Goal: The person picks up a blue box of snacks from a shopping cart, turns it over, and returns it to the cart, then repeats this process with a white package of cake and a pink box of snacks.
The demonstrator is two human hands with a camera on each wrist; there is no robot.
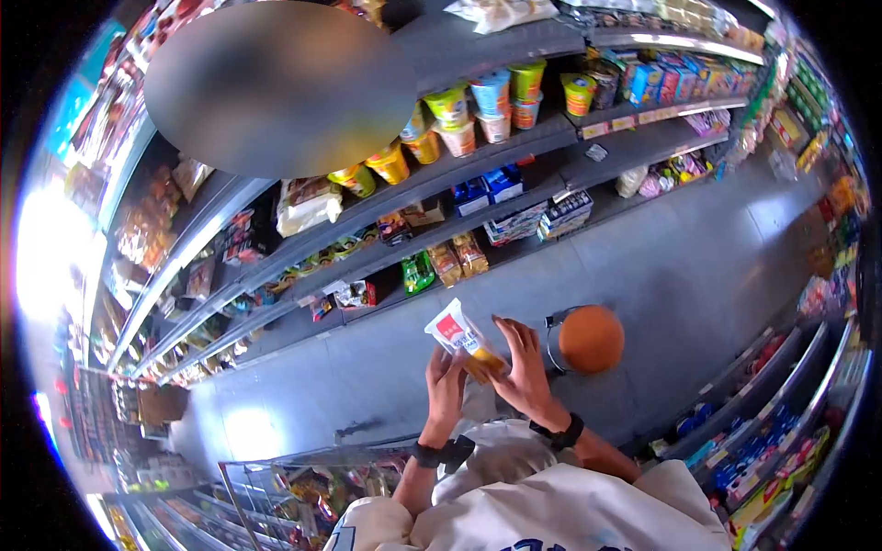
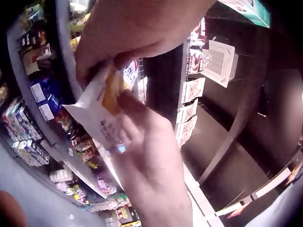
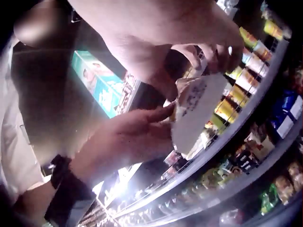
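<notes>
A white snack packet (image 1: 459,332) with a red label and a yellow-brown lower part is held up between both hands in front of the body. My left hand (image 1: 445,386) grips its left side, fingers behind and thumb at the near edge. At the lower right corner, my right hand (image 1: 525,375) pinches the packet, its other fingers reaching up beside it. In the left wrist view the packet (image 2: 94,111) tilts between the two hands, with the right thumb against its yellow part. The right wrist view shows the packet's pale printed back (image 3: 196,113).
A round orange-brown stool (image 1: 591,340) stands on the grey floor (image 1: 698,266) to the right. Ahead run shelves with cup noodles (image 1: 450,108), boxes and bagged snacks. More stocked shelves (image 1: 772,432) are at the lower right, and a wire rack (image 1: 322,487) of packets is at the lower left.
</notes>
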